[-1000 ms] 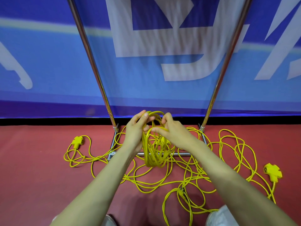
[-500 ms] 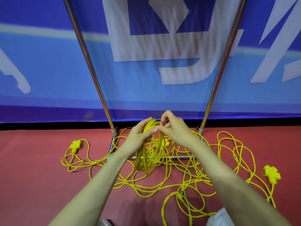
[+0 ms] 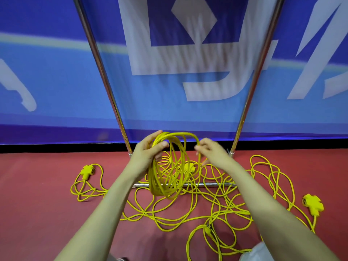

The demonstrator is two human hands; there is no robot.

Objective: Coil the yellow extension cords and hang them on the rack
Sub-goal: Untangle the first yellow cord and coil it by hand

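Well left of the left hand, a yellow cross-shaped socket block [image 3: 87,171] lies on the red floor [image 3: 37,213], its thin cable curling beside it. The left hand [image 3: 148,153] wraps its fingers round the top of a hanging coil of glossy yellow extension cord [image 3: 156,185], whose loops are bunched tight at the bottom and fan apart above. Just beside it, the right hand [image 3: 212,153] pinches the outermost loop between thumb and fingertips. Below both hands, loose yellow cord [image 3: 222,208] sprawls in tangled loops over the chrome base bar [image 3: 212,184] of the shiny metal rack [image 3: 105,78]. A second yellow socket block [image 3: 313,204] sits well right of the right hand.
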